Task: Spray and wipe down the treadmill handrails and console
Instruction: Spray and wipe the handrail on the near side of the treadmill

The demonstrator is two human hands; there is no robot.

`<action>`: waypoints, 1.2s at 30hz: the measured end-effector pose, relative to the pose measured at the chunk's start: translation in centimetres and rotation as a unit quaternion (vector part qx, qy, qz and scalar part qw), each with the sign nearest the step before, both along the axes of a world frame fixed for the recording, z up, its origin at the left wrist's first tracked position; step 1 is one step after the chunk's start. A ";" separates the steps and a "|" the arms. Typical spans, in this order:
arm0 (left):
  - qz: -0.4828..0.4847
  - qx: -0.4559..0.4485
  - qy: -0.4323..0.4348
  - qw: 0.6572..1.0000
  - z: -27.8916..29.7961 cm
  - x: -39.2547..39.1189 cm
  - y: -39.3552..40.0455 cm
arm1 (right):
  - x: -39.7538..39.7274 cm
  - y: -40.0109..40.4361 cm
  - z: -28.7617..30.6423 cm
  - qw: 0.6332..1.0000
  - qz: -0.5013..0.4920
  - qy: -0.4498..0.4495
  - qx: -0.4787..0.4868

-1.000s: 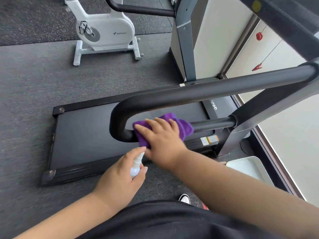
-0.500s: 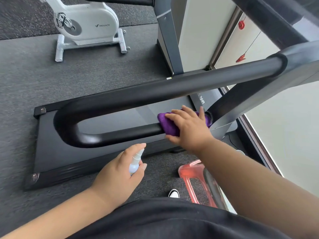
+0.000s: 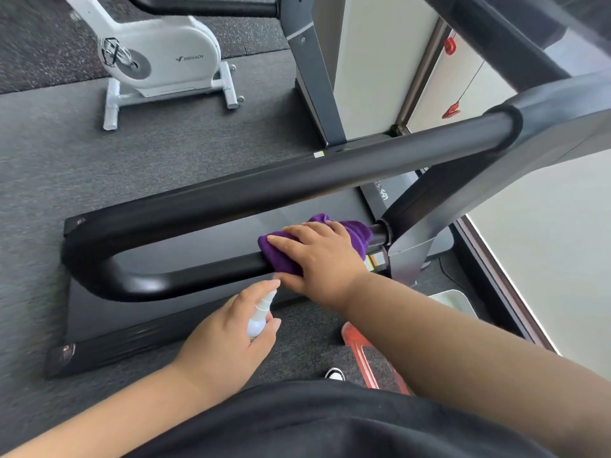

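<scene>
A dark gray gym floor is lying under everything, and a black treadmill is sitting flat on it. A white exercise bike is standing on the floor well beyond the treadmill. A window is glowing bright just past the treadmill's front end.

A black handrail is bending in a long loop above the treadmill belt. A purple cloth is wrapping the lower bar of the handrail, close to where that bar is joining the gray post. The right hand is lying on top of the cloth and pressing it onto the bar, with its fingers together and bending over the cloth.

The left hand is hanging just below the lower bar of the handrail. Its fingers are curling around a small white spray bottle, and one finger is sitting on the top of it. The bottle is pointing up toward the handrail.

A red thing is lying on the floor beside the treadmill, too blurry to tell what it is.
</scene>
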State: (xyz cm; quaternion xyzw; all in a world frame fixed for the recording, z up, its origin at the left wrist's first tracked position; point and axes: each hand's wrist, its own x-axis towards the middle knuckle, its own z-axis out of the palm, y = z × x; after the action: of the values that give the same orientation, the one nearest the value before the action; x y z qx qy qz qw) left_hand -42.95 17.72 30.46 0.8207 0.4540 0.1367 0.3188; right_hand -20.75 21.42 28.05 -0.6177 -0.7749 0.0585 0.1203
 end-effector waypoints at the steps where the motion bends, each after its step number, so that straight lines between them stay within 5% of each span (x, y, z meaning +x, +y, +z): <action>1: -0.008 0.005 -0.002 1.000 0.2 0.6 0.1 | 1.0 0.1 0.2 1.000 0.016 -0.005 -0.008; 9: -0.009 -0.002 0.005 1.000 0.1 0.5 0.1 | 7.6 -0.8 -0.5 0.996 -0.058 -0.061 -0.028; 20: 0.055 -0.009 0.000 0.998 0.3 -5.7 -0.8 | -2.5 0.4 -0.4 0.997 -0.034 -0.018 0.063; 30: 0.066 0.007 -0.019 0.998 0.6 -11.6 -1.1 | -17.0 -0.3 0.1 0.999 0.009 0.024 0.046; 36: 0.056 0.015 -0.024 0.998 0.6 -12.2 -0.5 | -15.6 -0.2 0.6 0.999 0.001 -0.016 0.032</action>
State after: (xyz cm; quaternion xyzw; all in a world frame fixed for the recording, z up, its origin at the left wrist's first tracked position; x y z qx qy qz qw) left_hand -55.16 17.19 31.08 0.7949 0.4895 0.1813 0.3093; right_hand -36.32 21.24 28.61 -0.6137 -0.7787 0.0246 0.1276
